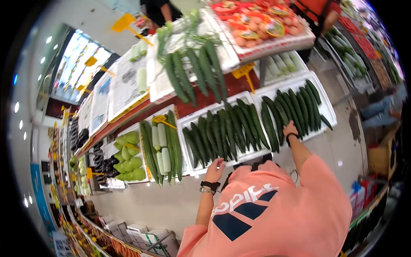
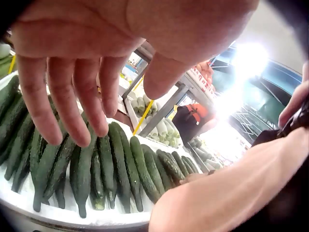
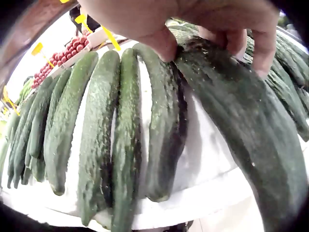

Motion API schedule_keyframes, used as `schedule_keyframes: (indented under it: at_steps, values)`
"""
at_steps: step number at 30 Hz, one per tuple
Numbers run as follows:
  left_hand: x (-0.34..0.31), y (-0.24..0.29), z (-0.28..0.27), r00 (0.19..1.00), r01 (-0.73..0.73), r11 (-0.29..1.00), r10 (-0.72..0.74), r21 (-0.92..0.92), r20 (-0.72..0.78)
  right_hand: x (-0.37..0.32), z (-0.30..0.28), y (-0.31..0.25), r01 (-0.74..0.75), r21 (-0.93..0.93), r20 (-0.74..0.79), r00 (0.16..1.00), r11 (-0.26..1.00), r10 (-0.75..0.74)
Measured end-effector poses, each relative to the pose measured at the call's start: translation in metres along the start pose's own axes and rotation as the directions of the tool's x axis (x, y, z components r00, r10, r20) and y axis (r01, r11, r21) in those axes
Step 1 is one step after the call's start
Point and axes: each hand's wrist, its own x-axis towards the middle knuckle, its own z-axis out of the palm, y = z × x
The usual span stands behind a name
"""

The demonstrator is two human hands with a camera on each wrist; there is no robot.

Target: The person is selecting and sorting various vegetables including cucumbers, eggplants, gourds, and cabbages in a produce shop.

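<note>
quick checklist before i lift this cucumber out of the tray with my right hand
1. Grip: the right hand has its thumb and fingers on either side of the cucumber: ok.
2. Clear of the neighbouring cucumber: not ok, they touch near the grip.
3. Cucumber's lower end free: cannot tell, it runs out of view.
4. Left hand free to help: ok, open above the other cucumbers, holding nothing.
</note>
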Motion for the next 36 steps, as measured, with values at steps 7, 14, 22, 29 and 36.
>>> schedule_keyframes:
  at_steps: [7, 14, 22, 29, 36]
  values:
    - [0.052, 0.043, -0.065, 0.996, -0.023, 0.941, -0.009, -0.337, -0.094, -0.009, 0.024, 0.014, 0.201, -0.097, -0.182, 0.959, 0.975, -0.216]
    - [0.151, 0.114, -0.155, 0.902, -0.300, 0.912, 0.177, -0.279, -0.393, -0.081, -0.015, 0.034, 0.355, 0.068, -0.256, 0.909, 0.932, -0.328]
    - [0.231, 0.174, -0.195, 0.929, -0.010, 0.949, -0.108, -0.316, -0.354, -0.114, 0.015, 0.127, 0.340, 0.310, -0.291, 0.923, 0.888, -0.252]
    - [0.283, 0.157, -0.190, 0.794, -0.119, 0.988, 0.157, 0.102, -0.587, -0.151, 0.029, 0.169, 0.244, 0.358, -0.370, 0.923, 0.901, -0.103]
    - [0.270, 0.161, -0.212, 0.960, -0.189, 0.774, 0.016, -0.604, -0.280, -0.155, 0.010, 0.155, 0.282, 0.445, -0.374, 0.921, 0.850, -0.110]
